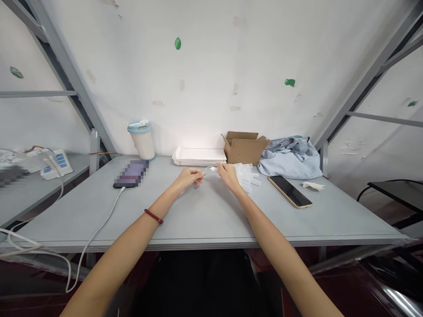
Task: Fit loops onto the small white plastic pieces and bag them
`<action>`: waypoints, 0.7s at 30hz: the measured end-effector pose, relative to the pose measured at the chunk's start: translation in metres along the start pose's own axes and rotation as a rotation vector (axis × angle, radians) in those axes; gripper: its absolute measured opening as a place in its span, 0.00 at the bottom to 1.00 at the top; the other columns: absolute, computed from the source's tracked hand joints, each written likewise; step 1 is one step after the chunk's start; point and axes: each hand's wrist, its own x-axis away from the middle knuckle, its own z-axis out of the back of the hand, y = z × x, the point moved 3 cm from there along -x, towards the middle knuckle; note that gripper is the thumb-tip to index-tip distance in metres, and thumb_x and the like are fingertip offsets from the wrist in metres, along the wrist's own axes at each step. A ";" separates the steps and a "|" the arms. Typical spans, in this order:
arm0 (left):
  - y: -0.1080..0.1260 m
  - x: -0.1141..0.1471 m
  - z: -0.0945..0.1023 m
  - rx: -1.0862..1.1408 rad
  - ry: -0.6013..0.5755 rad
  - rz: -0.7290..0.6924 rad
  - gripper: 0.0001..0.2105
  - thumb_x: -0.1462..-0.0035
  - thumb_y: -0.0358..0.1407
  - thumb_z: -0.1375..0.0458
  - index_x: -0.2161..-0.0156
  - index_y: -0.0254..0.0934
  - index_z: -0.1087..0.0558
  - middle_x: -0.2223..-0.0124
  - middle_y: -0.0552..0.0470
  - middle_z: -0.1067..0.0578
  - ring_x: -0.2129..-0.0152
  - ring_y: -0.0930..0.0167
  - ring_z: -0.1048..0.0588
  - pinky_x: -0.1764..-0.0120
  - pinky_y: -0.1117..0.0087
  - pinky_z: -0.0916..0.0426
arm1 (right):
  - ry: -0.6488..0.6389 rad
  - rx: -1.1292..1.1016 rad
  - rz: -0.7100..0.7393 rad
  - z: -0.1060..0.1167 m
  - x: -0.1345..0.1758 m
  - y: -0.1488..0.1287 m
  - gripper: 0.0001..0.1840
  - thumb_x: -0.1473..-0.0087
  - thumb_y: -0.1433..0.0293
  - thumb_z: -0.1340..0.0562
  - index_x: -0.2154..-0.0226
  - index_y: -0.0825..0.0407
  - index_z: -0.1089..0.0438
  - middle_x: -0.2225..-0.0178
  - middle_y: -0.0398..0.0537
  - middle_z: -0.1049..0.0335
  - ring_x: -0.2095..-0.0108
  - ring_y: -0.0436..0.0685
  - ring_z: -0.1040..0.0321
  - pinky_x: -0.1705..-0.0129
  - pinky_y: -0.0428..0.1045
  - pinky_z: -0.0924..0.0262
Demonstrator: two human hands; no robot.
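1. Table lies nearest.
2. Above it, the left hand pinches a thin white strand; the right hand is closed on its other end (detail too small).
3. Handling it seems the step; the next move calls for steadiness.
4. Translucent tubes lie alongside, before a carton.

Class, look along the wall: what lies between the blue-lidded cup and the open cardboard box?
In the head view, a flat white pile lies between the cup and the cardboard box, closer to the box.
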 end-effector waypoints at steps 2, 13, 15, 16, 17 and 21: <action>-0.002 -0.001 0.000 0.006 -0.012 -0.003 0.14 0.60 0.43 0.33 0.73 0.33 0.25 0.72 0.51 0.27 0.75 0.72 0.29 0.69 0.69 0.34 | 0.003 0.002 0.005 0.000 0.000 0.000 0.26 0.41 0.58 0.53 0.87 0.49 0.52 0.86 0.42 0.48 0.80 0.50 0.51 0.74 0.48 0.56; -0.002 -0.001 0.001 0.152 -0.040 0.032 0.14 0.60 0.43 0.32 0.72 0.33 0.24 0.70 0.50 0.26 0.73 0.73 0.29 0.69 0.70 0.35 | -0.090 -0.065 0.043 -0.002 0.003 -0.006 0.25 0.45 0.57 0.53 0.87 0.51 0.46 0.85 0.43 0.42 0.79 0.50 0.46 0.74 0.46 0.53; -0.001 -0.001 0.001 0.172 -0.048 0.034 0.14 0.59 0.43 0.32 0.72 0.33 0.24 0.70 0.50 0.26 0.73 0.74 0.29 0.69 0.71 0.35 | -0.103 -0.066 0.035 -0.002 0.004 -0.007 0.25 0.45 0.57 0.53 0.87 0.51 0.44 0.85 0.44 0.41 0.79 0.50 0.45 0.73 0.46 0.52; -0.001 -0.001 0.001 0.180 -0.051 0.034 0.14 0.59 0.43 0.32 0.71 0.33 0.24 0.70 0.50 0.26 0.74 0.74 0.29 0.69 0.71 0.35 | -0.109 -0.067 0.030 -0.002 0.004 -0.008 0.25 0.46 0.57 0.53 0.87 0.51 0.43 0.85 0.44 0.41 0.78 0.50 0.44 0.73 0.46 0.52; 0.000 -0.001 0.001 0.187 -0.052 0.036 0.14 0.59 0.42 0.32 0.71 0.33 0.24 0.70 0.50 0.27 0.74 0.74 0.29 0.69 0.71 0.35 | -0.112 -0.068 0.026 -0.002 0.005 -0.009 0.25 0.46 0.57 0.53 0.87 0.52 0.43 0.85 0.44 0.40 0.78 0.51 0.44 0.73 0.46 0.52; 0.000 -0.001 0.000 0.199 -0.059 0.046 0.13 0.59 0.42 0.32 0.71 0.33 0.23 0.70 0.51 0.27 0.74 0.74 0.29 0.69 0.71 0.35 | -0.111 -0.076 0.025 -0.001 0.005 -0.011 0.25 0.46 0.58 0.52 0.87 0.52 0.41 0.85 0.44 0.39 0.78 0.51 0.42 0.73 0.46 0.51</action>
